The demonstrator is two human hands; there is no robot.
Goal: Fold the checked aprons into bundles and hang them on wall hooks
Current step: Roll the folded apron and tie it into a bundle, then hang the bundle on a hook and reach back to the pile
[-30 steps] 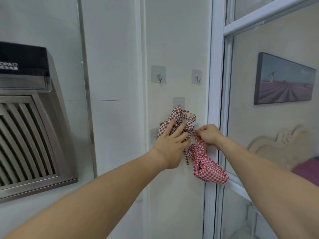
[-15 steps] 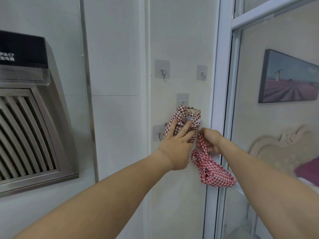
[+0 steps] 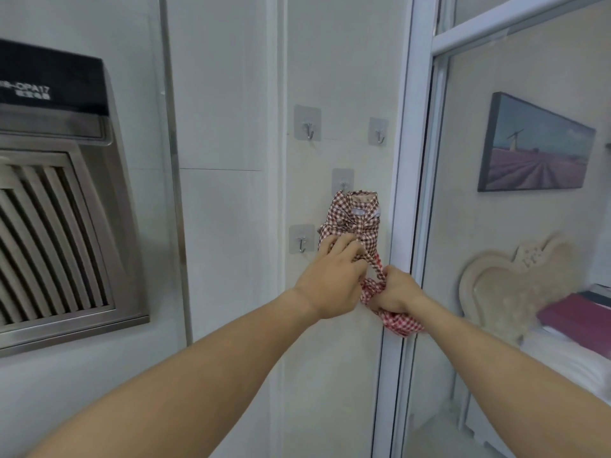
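My left hand [image 3: 334, 279] presses the hooked checked bundle [image 3: 353, 223] flat-fingered while my right hand [image 3: 395, 290] should keep its fist round the red apron [image 3: 393, 317]

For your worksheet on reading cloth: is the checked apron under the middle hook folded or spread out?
Folded. The checked apron is bunched into a compact bundle below the middle hook, with the left hand resting on it.

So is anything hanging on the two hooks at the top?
No, the top left hook and the top right hook are both bare; the checked bundle hangs lower, under the middle hook.
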